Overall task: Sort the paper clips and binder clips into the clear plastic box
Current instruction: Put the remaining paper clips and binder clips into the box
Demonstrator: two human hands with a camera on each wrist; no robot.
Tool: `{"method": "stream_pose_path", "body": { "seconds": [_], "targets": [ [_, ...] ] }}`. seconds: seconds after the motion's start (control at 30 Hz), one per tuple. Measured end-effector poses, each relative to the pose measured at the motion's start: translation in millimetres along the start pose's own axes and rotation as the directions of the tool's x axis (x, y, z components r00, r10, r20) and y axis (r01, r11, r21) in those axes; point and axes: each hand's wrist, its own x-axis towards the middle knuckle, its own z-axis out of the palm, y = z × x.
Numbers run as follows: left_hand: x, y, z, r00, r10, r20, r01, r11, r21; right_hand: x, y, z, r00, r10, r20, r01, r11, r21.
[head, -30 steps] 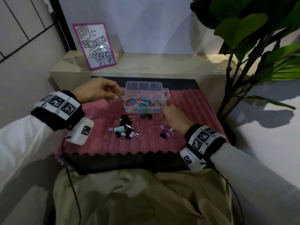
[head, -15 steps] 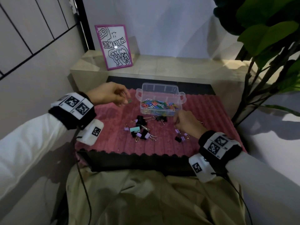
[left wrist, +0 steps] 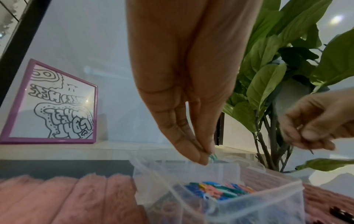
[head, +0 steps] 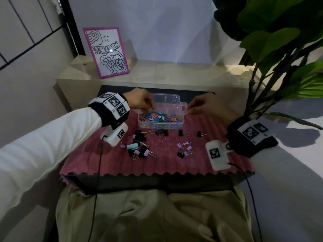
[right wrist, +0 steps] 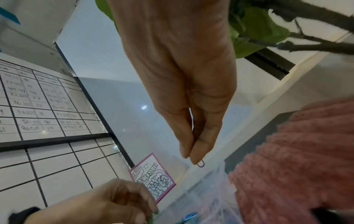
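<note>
Plant (head: 272,41): upper right of the head view; leaves overhang the right side of the work area.
Pink ribbed mat (head: 108,163): centre of the head view, bearing the box and all loose clips; bare room is left at lower left and along the near zigzag edge.
Framed drawing (head: 109,51): propped on the ledge, upper left, well apart from the work.
Clear plastic box (head: 181,109): lid off, at the far middle of the mat; the near compartment is filled with coloured paper clips (head: 157,117), the far compartments look empty.
Binder clips (head: 139,147): scattered on the mat in front of the box, none yet seen inside.
Left hand (head: 139,102): fingertips pinched narrow on a green paper clip (left wrist: 213,156), held above the box's left rim.
Right hand (head: 204,107): fingertips pinched narrow on a purple paper clip (right wrist: 200,164), held just beside the box's right handle.
Risk: a clip released over a rim or partition is judged liable to fall outside or into the wrong compartment.
Risk: the light box may be shifted by a knuckle bump, since neither hand steadies it.
</note>
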Motion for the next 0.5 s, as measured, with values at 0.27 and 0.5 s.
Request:
{"method": "stream_pose_path", "body": {
  "seconds": [0.27,0.5],
  "targets": [
    [-68,-6,-9,0.991,-0.001,-0.134,0.004,1.000,0.019,10,0,19,0.987,-0.157,-0.012,0.154,0.977,-0.148],
    [-138,-35,54,0.976,-0.218,0.028,0.215,0.974,0.072,-40,72,-5,0.995,0.007,0.099,0.028,0.937,-0.348]
  ]
}}
